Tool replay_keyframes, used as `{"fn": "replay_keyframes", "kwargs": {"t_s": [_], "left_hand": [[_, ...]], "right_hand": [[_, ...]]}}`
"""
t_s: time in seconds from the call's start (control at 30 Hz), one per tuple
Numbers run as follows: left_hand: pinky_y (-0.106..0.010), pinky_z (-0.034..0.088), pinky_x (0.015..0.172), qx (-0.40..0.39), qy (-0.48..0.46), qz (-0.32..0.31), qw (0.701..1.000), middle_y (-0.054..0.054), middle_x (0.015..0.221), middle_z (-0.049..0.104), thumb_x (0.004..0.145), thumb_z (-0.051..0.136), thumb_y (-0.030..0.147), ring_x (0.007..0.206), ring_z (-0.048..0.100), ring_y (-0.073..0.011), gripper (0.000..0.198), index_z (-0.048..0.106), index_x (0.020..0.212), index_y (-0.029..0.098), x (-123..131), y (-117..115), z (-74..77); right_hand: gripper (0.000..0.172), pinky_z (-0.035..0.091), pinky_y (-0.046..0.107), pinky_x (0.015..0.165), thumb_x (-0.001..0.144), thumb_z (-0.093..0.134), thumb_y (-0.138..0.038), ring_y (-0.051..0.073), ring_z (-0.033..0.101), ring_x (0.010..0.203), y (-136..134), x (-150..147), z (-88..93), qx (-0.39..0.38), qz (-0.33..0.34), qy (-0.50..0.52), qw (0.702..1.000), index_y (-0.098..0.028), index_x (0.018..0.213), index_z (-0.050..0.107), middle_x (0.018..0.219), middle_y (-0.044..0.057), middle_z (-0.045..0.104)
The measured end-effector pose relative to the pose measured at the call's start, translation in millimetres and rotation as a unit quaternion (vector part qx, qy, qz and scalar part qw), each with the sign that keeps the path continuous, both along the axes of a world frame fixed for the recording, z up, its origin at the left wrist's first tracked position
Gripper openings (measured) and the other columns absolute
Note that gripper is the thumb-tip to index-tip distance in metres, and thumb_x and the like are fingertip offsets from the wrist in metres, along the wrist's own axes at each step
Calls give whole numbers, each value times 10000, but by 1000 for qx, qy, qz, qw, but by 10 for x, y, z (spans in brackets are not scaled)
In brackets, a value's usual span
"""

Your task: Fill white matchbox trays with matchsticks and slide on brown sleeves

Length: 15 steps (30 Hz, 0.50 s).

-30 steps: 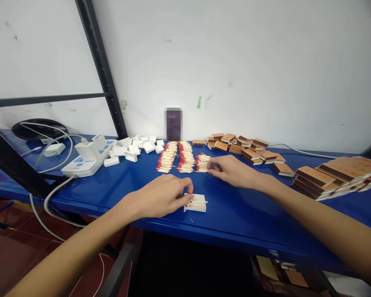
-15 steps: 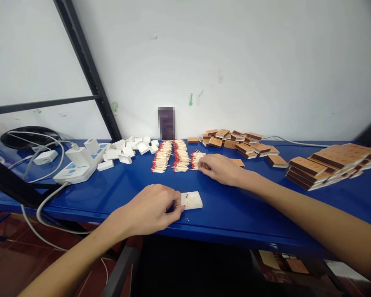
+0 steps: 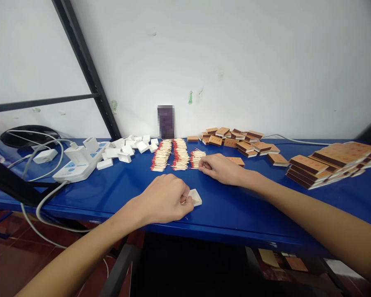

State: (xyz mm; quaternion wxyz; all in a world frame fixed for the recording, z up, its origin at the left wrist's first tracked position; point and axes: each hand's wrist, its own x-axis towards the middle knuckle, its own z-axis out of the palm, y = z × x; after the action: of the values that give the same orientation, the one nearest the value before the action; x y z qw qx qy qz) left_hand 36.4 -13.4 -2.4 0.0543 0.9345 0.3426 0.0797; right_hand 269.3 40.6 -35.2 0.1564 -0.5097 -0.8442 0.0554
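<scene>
My left hand (image 3: 167, 198) is closed round a small white matchbox tray (image 3: 195, 196) near the front edge of the blue table (image 3: 235, 210); its fingers cover most of the tray. My right hand (image 3: 221, 168) reaches farther back and pinches at the rightmost of three rows of red-tipped matches (image 3: 177, 154). What the fingertips hold is too small to make out. A single brown matchbox sleeve (image 3: 236, 161) lies just behind the right hand.
Several empty white trays (image 3: 128, 147) lie left of the matches. Brown sleeves (image 3: 235, 140) are heaped at the back, with more stacked at the right (image 3: 334, 164). A white power strip with chargers and cables (image 3: 77, 161) sits at the left, beside a black rack frame (image 3: 86, 70).
My left hand has closed over the white tray and tilted it up, hiding the matches seen in it before. The right hand stays at the match rows.
</scene>
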Motion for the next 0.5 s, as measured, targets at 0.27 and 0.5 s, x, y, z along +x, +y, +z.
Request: {"fn": "replay_keyframes", "kwargs": {"t_s": [0.27,0.5], "left_hand": [[-310,149,488,-41,-40,33,998,36,437,266,728,537,263,475,147,-101,386,266,469,174,82,-21,-4],[-255,264,516,-101,-138,60,983,41,521,420,904,474,535,506,362,-91,497,395,564,180,-81,-13,-2]], "right_hand": [[134,293,259,571,918,474,-254,145,495,621,-184,-25,145,-25,8,-17,999,-195,831,557,711,18,605],[246,298,249,525,941,454,-377,118,434,543,-591,-52,437,-126,91,43,987,-208,819,583,625,-27,519]]}}
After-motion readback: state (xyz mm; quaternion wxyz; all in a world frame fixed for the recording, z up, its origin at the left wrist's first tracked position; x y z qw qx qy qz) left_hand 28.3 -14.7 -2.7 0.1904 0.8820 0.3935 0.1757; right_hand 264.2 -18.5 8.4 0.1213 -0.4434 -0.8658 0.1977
